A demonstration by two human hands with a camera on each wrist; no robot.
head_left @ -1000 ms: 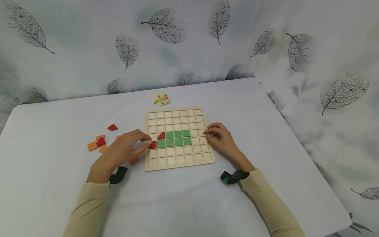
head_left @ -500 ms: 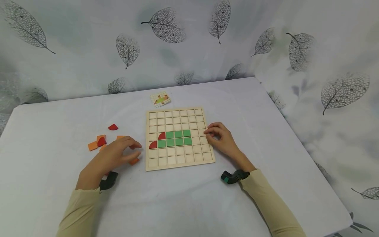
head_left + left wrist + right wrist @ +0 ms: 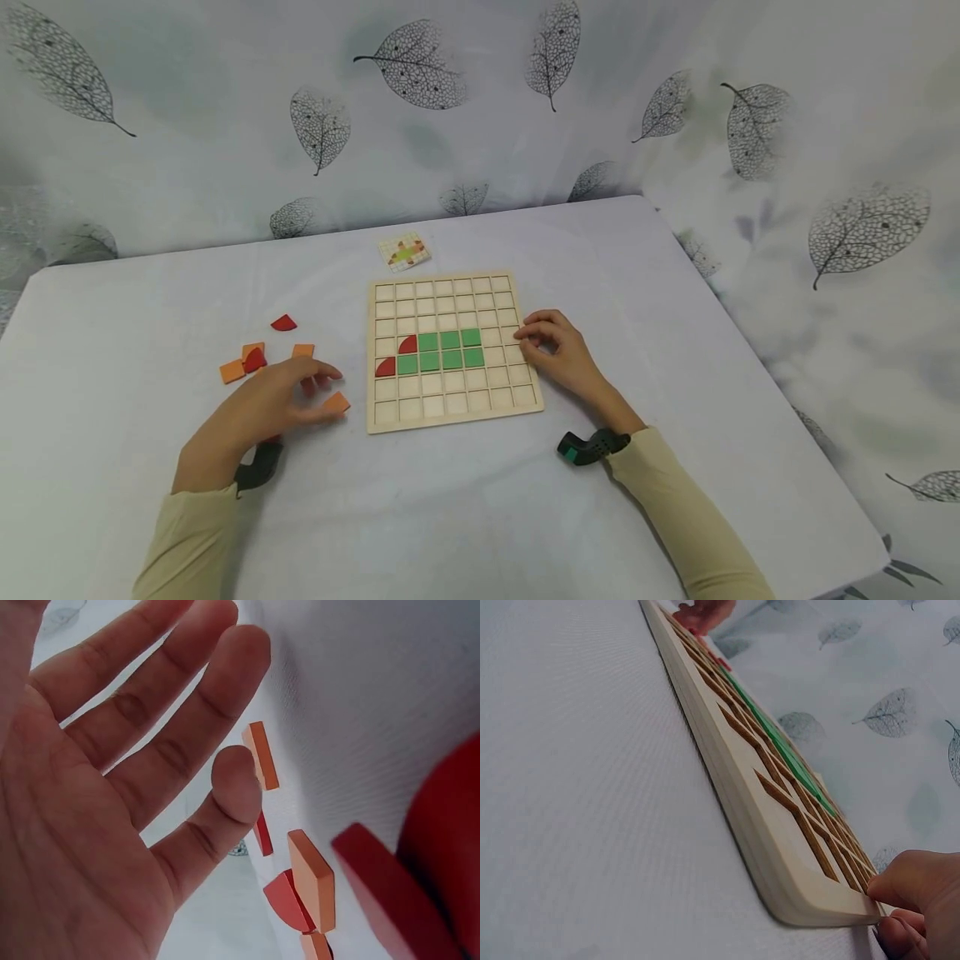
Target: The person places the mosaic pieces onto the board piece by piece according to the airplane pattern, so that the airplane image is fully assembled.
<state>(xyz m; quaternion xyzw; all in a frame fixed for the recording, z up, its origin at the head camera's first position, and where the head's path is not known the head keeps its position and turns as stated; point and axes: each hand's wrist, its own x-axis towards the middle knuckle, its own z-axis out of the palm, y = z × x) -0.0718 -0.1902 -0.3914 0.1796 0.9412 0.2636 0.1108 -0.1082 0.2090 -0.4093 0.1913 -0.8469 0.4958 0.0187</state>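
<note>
A wooden grid board (image 3: 455, 408) lies on the table, with several green square tiles (image 3: 451, 350) and two red quarter-circle tiles (image 3: 386, 367) in its cells. My right hand (image 3: 558, 350) grips the board's right edge. In the right wrist view its thumb (image 3: 911, 881) lies on the rim, with curled fingers at the side. Left of the board, my left hand (image 3: 262, 404) hovers over loose tiles with fingers and thumb apart, holding nothing. Closest to its thumb is an orange tile (image 3: 337, 403); another orange tile (image 3: 303, 350) lies by the knuckles. The hand partly hides some tiles.
Farther left lie orange square tiles (image 3: 232, 372), a red quarter-circle tile (image 3: 255, 360) and a lone red tile (image 3: 284, 322). A small pattern card (image 3: 404, 252) sits behind the board. Leaf-print cloth (image 3: 450, 150) hangs along the back and right of the white table (image 3: 675, 333).
My left hand has moved left and toward me, from the board's left edge to the loose tiles. The right hand and the tiles on the board stay put.
</note>
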